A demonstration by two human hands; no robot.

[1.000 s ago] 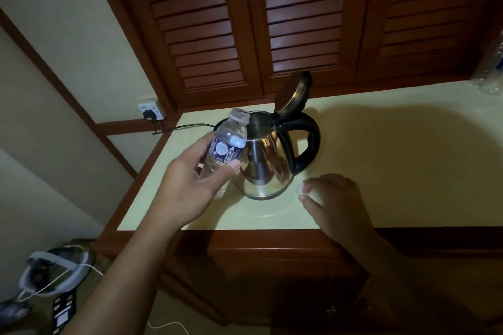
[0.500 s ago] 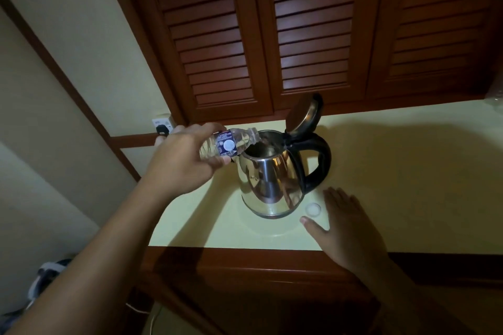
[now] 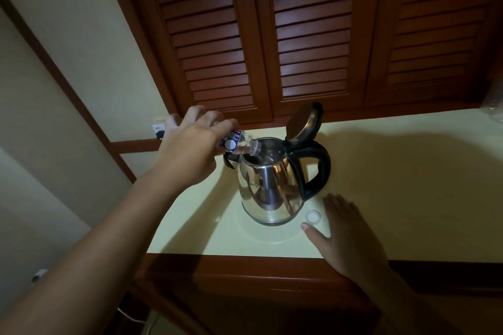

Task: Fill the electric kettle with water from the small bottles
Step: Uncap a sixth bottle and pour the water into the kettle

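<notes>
Left hand [image 3: 190, 151] grips bottle [image 3: 237, 143] tilted into kettle [image 3: 269, 187]; right hand [image 3: 347, 238] flat near counter [image 3: 408, 198] edge.

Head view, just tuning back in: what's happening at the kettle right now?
A person is filling the kettle. The left hand grips a small bottle, tipped with its neck over the kettle's open mouth; the lid stands raised. The right hand lies flat on the counter, beside the white cap near the kettle's base. Water flow is too dim to see.
</notes>
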